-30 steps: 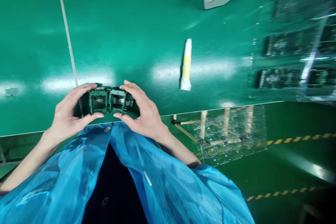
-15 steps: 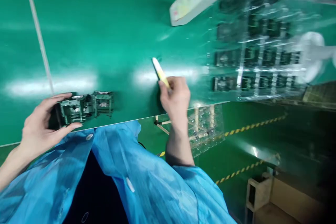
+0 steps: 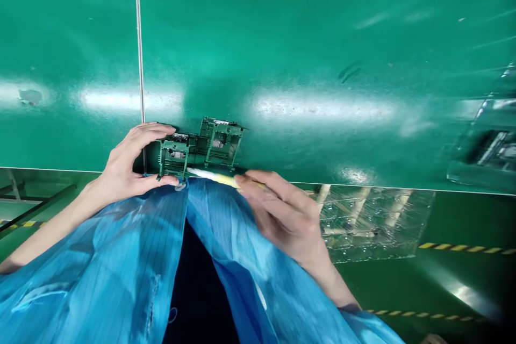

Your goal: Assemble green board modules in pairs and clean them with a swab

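My left hand (image 3: 128, 164) grips the left end of a small green circuit board assembly (image 3: 200, 147) that rests on the green table (image 3: 282, 54) at its near edge. The assembly has two joined green frames side by side. My right hand (image 3: 282, 215) is closed on a thin white and yellow stick (image 3: 212, 176), whose white tip points left and touches the front of the left frame. Both arms wear blue sleeves.
A thin pale seam (image 3: 139, 54) runs up the table from my left hand. A clear plastic tray with dark parts (image 3: 489, 148) sits at the right edge. Stacked clear trays (image 3: 371, 223) lie below the table edge. Yellow-black floor tape (image 3: 463, 248) runs at right.
My right hand let go of the board, picked up the white and yellow stick from the table at right and brought it to the board. The left hand kept hold of the board.
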`<action>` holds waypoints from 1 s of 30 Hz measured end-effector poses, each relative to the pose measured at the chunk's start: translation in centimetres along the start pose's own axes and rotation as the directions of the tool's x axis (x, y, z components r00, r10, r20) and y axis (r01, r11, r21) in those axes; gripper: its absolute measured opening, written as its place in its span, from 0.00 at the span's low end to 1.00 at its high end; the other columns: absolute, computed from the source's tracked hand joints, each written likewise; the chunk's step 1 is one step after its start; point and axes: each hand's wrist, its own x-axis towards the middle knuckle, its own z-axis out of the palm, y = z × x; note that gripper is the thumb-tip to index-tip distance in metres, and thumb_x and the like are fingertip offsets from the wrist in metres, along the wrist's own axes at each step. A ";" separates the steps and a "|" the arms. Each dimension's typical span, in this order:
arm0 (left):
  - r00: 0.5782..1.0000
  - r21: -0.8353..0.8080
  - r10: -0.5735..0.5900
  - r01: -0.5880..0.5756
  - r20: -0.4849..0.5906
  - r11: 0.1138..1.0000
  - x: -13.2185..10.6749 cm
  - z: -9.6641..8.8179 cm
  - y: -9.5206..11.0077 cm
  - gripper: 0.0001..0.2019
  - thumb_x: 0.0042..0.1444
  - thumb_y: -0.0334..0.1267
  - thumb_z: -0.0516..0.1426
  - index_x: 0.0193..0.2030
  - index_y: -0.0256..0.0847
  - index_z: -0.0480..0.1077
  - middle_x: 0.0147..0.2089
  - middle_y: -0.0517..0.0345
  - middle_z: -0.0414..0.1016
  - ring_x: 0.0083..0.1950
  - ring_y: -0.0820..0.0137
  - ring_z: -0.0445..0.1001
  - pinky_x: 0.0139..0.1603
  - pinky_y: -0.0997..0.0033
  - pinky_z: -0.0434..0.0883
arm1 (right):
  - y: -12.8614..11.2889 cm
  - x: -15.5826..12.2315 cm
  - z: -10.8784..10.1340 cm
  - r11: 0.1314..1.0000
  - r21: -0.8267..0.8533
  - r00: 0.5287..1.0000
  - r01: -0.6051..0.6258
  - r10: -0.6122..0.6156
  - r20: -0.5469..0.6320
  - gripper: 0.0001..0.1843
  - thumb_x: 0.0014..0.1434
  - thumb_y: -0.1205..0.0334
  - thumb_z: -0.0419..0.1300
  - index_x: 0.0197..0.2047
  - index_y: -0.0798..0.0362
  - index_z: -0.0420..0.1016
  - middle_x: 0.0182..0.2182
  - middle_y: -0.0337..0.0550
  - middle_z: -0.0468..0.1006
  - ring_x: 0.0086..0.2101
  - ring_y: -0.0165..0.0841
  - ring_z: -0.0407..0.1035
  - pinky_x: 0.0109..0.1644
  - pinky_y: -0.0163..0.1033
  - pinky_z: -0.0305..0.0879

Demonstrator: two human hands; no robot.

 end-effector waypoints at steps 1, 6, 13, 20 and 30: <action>1.000 0.000 0.004 -0.004 0.000 1.000 0.0 0.0 0.0 0.32 0.46 0.48 0.71 0.57 0.44 0.67 0.54 0.46 0.78 0.55 0.55 0.78 0.58 0.47 0.76 | 0.2 0.1 0.6 0.999 -0.029 1.000 0.030 -0.030 0.008 0.23 0.60 0.76 0.62 0.57 0.50 0.76 0.46 0.48 0.81 0.40 0.34 0.80 0.38 0.36 0.81; 1.000 0.008 0.005 -0.005 0.001 1.000 0.1 0.0 0.0 0.33 0.45 0.47 0.72 0.56 0.44 0.67 0.54 0.47 0.78 0.55 0.55 0.78 0.58 0.48 0.75 | 0.3 0.3 2.5 0.967 -0.200 0.986 0.159 -0.165 -0.010 0.16 0.62 0.77 0.56 0.51 0.58 0.77 0.41 0.51 0.81 0.39 0.35 0.78 0.40 0.37 0.81; 0.999 0.035 0.028 -0.029 0.022 0.999 0.2 -0.2 0.1 0.34 0.45 0.50 0.72 0.57 0.44 0.67 0.53 0.47 0.78 0.55 0.55 0.78 0.58 0.48 0.75 | -0.7 1.8 3.5 0.935 -0.274 0.975 0.224 -0.215 0.063 0.13 0.65 0.75 0.53 0.47 0.60 0.78 0.37 0.51 0.80 0.35 0.33 0.76 0.42 0.37 0.80; 0.998 0.063 0.044 -0.046 0.037 0.997 0.4 -0.2 0.3 0.33 0.45 0.50 0.71 0.56 0.44 0.67 0.52 0.49 0.79 0.55 0.55 0.78 0.60 0.48 0.74 | -0.5 2.0 2.2 0.944 -0.260 0.976 0.205 -0.177 0.127 0.15 0.64 0.78 0.51 0.49 0.65 0.77 0.39 0.56 0.80 0.36 0.36 0.76 0.41 0.40 0.80; 0.999 0.074 0.021 -0.024 0.033 0.997 0.5 -0.2 0.5 0.31 0.48 0.48 0.70 0.56 0.45 0.66 0.52 0.48 0.79 0.54 0.55 0.78 0.58 0.47 0.75 | -1.3 1.5 3.1 0.953 -0.274 0.989 0.128 -0.101 0.112 0.16 0.64 0.79 0.53 0.50 0.63 0.77 0.40 0.54 0.80 0.38 0.35 0.77 0.41 0.36 0.80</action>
